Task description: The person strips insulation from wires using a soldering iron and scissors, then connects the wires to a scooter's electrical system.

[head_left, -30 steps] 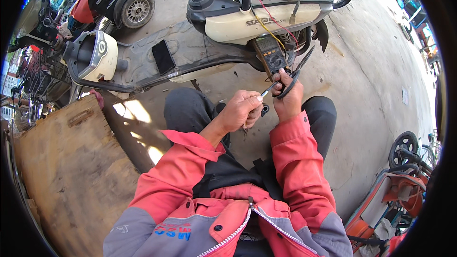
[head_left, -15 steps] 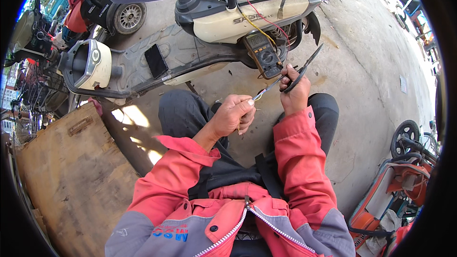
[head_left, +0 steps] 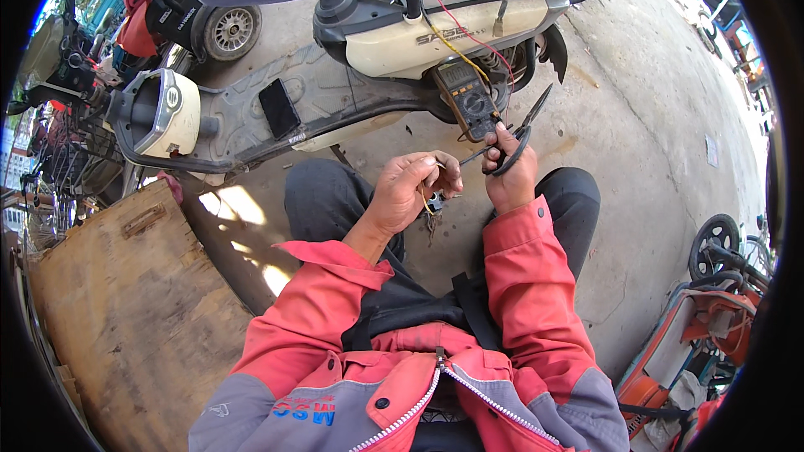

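Observation:
My left hand is closed, its thumb and curled fingers pinching thin wires, one of them yellow. Just below its fingers shows a small dark connector, partly covered. In my right hand are scissors with black handles, their blades pointing up and away to the right. A dark cable runs between my two hands, its right end at the right fingers. Just beyond my right hand, a multimeter leans against the scooter, with red and yellow leads going up to its open top.
The cream scooter lies across the far side, with a phone on its footboard. A wooden board is at the left. An orange-and-white frame and a black wheel are at the right, on concrete ground.
My left fingers have shifted from a tight fist to a raised pinch, and the connector below has come into sight. The scissors in my right hand have tipped slightly more upright.

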`<state>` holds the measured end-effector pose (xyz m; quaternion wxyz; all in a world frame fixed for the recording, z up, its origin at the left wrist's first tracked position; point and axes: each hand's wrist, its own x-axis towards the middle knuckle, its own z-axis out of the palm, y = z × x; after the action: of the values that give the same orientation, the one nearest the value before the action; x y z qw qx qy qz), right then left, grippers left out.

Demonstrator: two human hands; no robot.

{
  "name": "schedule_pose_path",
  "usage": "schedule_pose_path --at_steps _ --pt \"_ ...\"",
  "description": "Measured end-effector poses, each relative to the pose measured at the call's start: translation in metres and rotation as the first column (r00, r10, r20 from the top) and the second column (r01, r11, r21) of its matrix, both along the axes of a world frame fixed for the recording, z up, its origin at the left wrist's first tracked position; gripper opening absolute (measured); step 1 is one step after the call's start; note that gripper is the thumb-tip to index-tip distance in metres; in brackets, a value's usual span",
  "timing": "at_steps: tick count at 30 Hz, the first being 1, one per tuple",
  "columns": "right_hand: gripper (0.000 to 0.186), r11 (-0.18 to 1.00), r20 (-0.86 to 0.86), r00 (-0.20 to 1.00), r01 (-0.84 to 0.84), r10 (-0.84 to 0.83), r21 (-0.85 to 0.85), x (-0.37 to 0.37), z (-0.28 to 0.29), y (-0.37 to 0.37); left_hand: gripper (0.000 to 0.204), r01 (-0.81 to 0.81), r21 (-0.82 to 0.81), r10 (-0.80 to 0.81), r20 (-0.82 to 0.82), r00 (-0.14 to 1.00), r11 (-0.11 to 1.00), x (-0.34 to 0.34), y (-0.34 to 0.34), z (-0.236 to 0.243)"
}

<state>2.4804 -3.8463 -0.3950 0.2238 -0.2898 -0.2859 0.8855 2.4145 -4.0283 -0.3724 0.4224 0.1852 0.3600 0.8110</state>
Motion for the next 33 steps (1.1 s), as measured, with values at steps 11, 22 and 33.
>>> schedule_pose_path --at_steps 11,22,33 --pt "0.011 0.993 0.133 0.985 0.105 -0.111 0.052 -0.004 -0.016 0.013 0.034 -0.004 -0.071 0.0 -0.067 0.998 0.997 0.001 -0.004 -0.001" --pt "0.012 0.983 0.139 0.978 0.136 -0.153 0.123 0.001 -0.015 0.017 0.035 -0.011 -0.01 0.01 -0.061 0.998 1.0 -0.003 -0.009 -0.001" --pt "0.019 0.577 0.033 0.864 0.306 -0.503 0.757 0.014 0.005 0.021 0.036 -0.048 0.033 0.047 0.023 0.999 0.998 -0.016 -0.008 -0.007"
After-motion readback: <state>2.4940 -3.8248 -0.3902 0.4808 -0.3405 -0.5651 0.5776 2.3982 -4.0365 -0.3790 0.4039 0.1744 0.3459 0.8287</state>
